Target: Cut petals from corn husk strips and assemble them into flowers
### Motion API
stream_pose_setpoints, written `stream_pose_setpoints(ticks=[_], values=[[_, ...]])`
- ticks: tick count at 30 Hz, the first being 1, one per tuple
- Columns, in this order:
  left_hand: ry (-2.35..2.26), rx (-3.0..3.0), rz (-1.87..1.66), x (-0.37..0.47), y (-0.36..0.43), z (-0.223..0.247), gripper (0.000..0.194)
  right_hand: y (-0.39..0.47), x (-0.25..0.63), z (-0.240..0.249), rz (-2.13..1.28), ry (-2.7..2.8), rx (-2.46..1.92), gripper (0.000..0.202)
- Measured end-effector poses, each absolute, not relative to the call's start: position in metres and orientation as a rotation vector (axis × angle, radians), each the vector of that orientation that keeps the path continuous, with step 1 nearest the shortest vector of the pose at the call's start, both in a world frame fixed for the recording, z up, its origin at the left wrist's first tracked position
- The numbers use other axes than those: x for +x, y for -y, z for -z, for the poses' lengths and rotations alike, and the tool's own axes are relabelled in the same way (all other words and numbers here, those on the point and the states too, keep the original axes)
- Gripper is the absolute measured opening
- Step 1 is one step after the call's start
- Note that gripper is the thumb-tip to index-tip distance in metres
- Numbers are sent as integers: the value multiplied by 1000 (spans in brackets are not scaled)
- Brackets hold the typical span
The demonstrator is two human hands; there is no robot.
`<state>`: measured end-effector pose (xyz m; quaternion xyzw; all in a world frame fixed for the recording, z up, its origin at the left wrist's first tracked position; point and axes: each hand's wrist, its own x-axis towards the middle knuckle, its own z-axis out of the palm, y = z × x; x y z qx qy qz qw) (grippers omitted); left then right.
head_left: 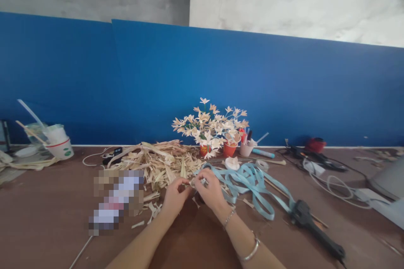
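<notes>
My left hand (176,195) is closed in a pinch, with thumb and forefinger at the edge of a small pale piece (192,183) that looks like dried corn husk. Right beside it, my right hand (208,187) bends its fingers over the same spot. A small silvery thing (204,181) shows at its fingers, but its kind is unclear. Behind both hands lies a heap of dried husk strips (158,159). Pale scraps (154,209) are scattered near my left wrist. Loops of light blue ribbon (249,180) spread to the right of my right hand.
Husk-like flowers (208,124) stand in small red pots (229,149) before a blue partition (252,75). A black-handled tool (317,231) lies at right, near white cables (341,195). A pixelated phone-like object (116,201) stands left. Paper cups (61,149) are at far left.
</notes>
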<state>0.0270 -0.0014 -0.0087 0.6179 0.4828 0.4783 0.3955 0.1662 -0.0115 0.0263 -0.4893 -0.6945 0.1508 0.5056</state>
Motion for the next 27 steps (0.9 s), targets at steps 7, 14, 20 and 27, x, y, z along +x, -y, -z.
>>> stream_pose_setpoints(ticks=[7,14,20,27], values=[[-1166,1566,-1277,27,2,6,7,11,167,-27,-415,1647,-1129,16],[-1123,1529,-1306,26,2,4,11,12,167,-30,-468,1615,-1085,15],[-1118,1439,-1287,27,3,4,10,14,166,-31,-483,1628,-1095,16],[-1201,1356,-1226,27,2,8,15,15,168,-30,-440,1609,-1130,13]])
